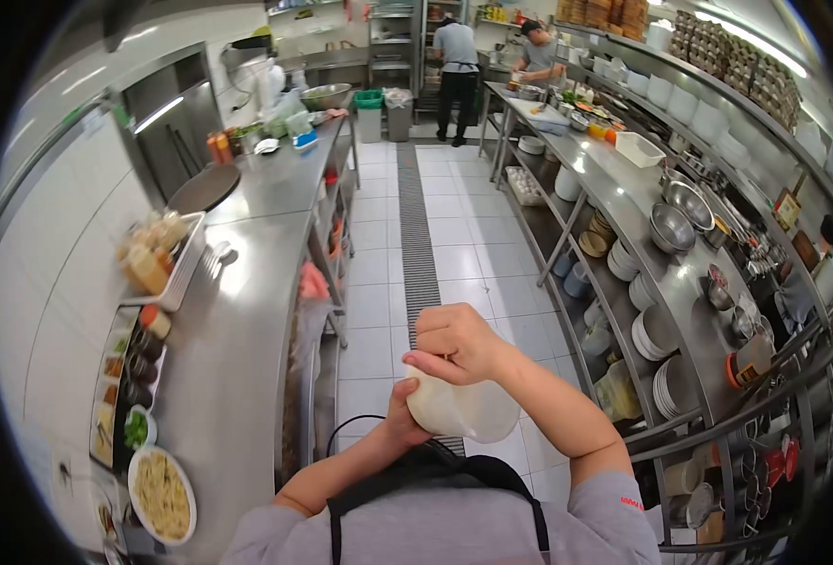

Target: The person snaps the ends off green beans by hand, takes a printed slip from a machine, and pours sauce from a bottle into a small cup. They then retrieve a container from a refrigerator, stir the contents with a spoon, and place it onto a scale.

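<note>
A whitish, translucent round container (478, 411) is held in front of my apron, over the aisle. My left hand (405, 414) grips its left side, the thumb near its upper edge. My right hand (459, 347) is curled with the knuckles up at the container's top, thumb pointing left. Whether the right fingers hold the rim or something smaller is hidden behind the hand. The container's contents cannot be made out.
On the left steel counter (238, 358) are an oval dish of food (162, 496), a white basket of bottles (186, 268) and a round dark board (205, 188). Metal bowls (672, 228) stand on the right counter (614, 188). Two people (456, 66) (539, 56) are at the back.
</note>
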The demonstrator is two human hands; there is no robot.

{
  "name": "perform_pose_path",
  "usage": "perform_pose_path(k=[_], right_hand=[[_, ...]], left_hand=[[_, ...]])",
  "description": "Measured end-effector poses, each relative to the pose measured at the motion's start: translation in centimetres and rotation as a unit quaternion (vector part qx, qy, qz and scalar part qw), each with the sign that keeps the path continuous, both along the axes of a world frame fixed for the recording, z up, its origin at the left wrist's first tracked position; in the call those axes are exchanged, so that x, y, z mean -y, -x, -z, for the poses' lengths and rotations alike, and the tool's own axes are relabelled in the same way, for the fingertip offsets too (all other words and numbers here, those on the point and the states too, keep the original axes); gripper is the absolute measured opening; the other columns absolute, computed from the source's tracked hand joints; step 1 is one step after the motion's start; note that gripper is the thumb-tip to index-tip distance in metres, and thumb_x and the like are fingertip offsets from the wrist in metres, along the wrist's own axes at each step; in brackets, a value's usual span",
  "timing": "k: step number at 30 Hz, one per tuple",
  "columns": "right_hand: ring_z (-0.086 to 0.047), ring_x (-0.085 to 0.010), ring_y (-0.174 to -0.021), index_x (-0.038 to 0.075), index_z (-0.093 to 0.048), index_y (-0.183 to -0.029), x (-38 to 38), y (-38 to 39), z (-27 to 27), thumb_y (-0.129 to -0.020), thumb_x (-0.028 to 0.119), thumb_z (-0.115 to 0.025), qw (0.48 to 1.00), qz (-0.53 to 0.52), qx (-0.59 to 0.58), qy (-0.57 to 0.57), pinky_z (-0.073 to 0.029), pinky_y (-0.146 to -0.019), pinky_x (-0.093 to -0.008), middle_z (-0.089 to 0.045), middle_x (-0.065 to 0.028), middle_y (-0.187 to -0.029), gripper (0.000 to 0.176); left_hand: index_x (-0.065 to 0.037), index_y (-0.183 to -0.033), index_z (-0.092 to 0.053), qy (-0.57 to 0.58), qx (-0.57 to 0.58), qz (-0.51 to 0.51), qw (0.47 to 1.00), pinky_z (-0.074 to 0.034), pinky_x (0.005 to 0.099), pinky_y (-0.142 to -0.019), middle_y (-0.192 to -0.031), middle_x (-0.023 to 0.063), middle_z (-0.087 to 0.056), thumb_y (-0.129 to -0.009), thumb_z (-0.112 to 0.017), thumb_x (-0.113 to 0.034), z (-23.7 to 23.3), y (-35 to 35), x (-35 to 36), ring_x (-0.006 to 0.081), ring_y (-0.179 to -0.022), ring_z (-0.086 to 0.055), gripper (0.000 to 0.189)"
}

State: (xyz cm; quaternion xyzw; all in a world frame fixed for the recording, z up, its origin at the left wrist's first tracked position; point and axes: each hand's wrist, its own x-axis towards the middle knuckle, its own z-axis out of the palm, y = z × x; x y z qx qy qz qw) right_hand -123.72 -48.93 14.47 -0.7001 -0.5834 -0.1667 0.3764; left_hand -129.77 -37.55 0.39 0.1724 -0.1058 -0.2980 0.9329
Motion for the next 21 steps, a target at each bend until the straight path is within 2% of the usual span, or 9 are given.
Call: perform_pose_path(k=[2, 4, 9, 13, 15, 16, 18, 19, 21], right_hand=[[-0.040, -0.0218, -0.044, 0.005, -0.039, -0.046, 1.8, -4.1, 0.4, -0.070, 0.013, -0.061, 0.997, 0.032, -0.003, -0.072, -0.031, -0.039, -0.0332, -0.036, -0.0053, -0.046, 0.034], [-0.040, -0.0218, -0.044, 0.005, -0.040, -0.046, 3.0, -8.6, 0.8, -0.069, 0.012, -0.060, 0.996, 0.027, 0.022, -0.082, -0.031, -0.039, -0.0331, -0.037, -0.0049, -0.046, 0.032], [-0.039, -0.0220, -0.043, 0.006, -0.042, -0.046, 5.7, -21.0, 1.5, -0.066, 0.010, -0.060, 0.995, -0.014, 0.082, -0.058, -0.030, -0.038, -0.0329, -0.038, -0.0047, -0.047, 0.027], [-0.040, -0.0228, -0.044, 0.006, -0.043, -0.046, 4.2, -30.0, 1.0, -0.065, 0.010, -0.061, 0.988, -0.122, 0.064, -0.065, -0.031, -0.039, -0.0332, -0.039, -0.0059, -0.048, 0.026], [-0.039, -0.0213, -0.044, 0.004, -0.043, -0.047, 1.8, -33.8, 0.2, -0.071, 0.011, -0.059, 0.992, -0.115, 0.030, -0.049, -0.031, -0.039, -0.0327, -0.041, -0.0066, -0.049, 0.030], [-0.039, -0.0213, -0.044, 0.004, -0.043, -0.047, 0.5, -36.0, 0.5, -0.071, 0.011, -0.059, 0.987, -0.150, 0.022, -0.048, -0.031, -0.039, -0.0327, -0.041, -0.0066, -0.049, 0.030], [-0.037, -0.0146, -0.042, 0.002, -0.044, -0.048, -2.2, -40.9, 2.1, -0.080, 0.018, -0.056, 0.964, -0.018, -0.261, -0.044, -0.029, -0.040, -0.0303, -0.041, -0.0055, -0.046, 0.038], [-0.037, -0.0146, -0.042, 0.002, -0.044, -0.048, -3.5, -42.6, 2.6, -0.080, 0.018, -0.056, 0.962, -0.040, -0.267, -0.036, -0.029, -0.040, -0.0303, -0.041, -0.0055, -0.046, 0.038], [-0.033, -0.0090, -0.042, 0.000, -0.044, -0.049, -6.3, -45.8, 3.3, -0.086, 0.027, -0.051, 0.932, 0.009, -0.352, 0.085, -0.027, -0.040, -0.0280, -0.037, -0.0030, -0.043, 0.046]], left_hand=[[-0.010, -0.121, -0.038, 0.008, -0.001, 0.035, 0.999, -0.040, 0.0425, -0.089, -0.115, 0.0083, -0.048, -0.067, -0.055, -0.048, -0.2, -4.3, 1.4, 0.0260, -0.106, -0.048, 0.068], [-0.009, -0.120, -0.039, 0.018, 0.008, 0.061, 0.998, -0.040, 0.0417, -0.089, -0.114, 0.0083, -0.048, -0.067, -0.055, -0.047, -0.1, -9.4, 2.6, 0.0256, -0.105, -0.049, 0.067], [-0.009, -0.115, -0.041, -0.006, 0.031, 0.006, 0.999, -0.041, 0.0397, -0.088, -0.109, 0.0082, -0.049, -0.066, -0.057, -0.044, 1.8, -21.5, 5.2, 0.0228, -0.102, -0.050, 0.063], [-0.009, -0.114, -0.041, -0.010, 0.027, -0.099, 0.995, -0.041, 0.0393, -0.088, -0.108, 0.0081, -0.049, -0.064, -0.058, -0.044, 1.0, -28.8, 5.2, 0.0223, -0.101, -0.051, 0.063], [-0.007, -0.121, -0.037, 0.001, -0.009, -0.175, 0.984, -0.040, 0.0417, -0.090, -0.115, 0.0113, -0.047, -0.063, -0.059, -0.043, 0.8, -31.0, 4.2, 0.0263, -0.105, -0.049, 0.071], [-0.006, -0.124, -0.034, 0.004, -0.028, -0.209, 0.978, -0.039, 0.0429, -0.091, -0.118, 0.0129, -0.045, -0.063, -0.059, -0.043, 0.7, -31.7, 3.6, 0.0283, -0.107, -0.048, 0.075], [-0.006, -0.126, -0.032, 0.022, -0.013, -0.272, 0.962, -0.038, 0.0439, -0.092, -0.121, 0.0136, -0.044, -0.063, -0.059, -0.042, 0.7, -33.3, 1.3, 0.0291, -0.108, -0.047, 0.077], [-0.006, -0.128, -0.030, 0.039, 0.009, -0.300, 0.953, -0.037, 0.0449, -0.092, -0.123, 0.0144, -0.042, -0.063, -0.059, -0.041, 0.9, -33.9, 0.1, 0.0300, -0.110, -0.045, 0.079], [-0.007, -0.128, -0.030, 0.027, 0.011, -0.338, 0.941, -0.037, 0.0453, -0.093, -0.123, 0.0142, -0.042, -0.063, -0.059, -0.041, 1.9, -35.4, -2.4, 0.0299, -0.110, -0.045, 0.079]])
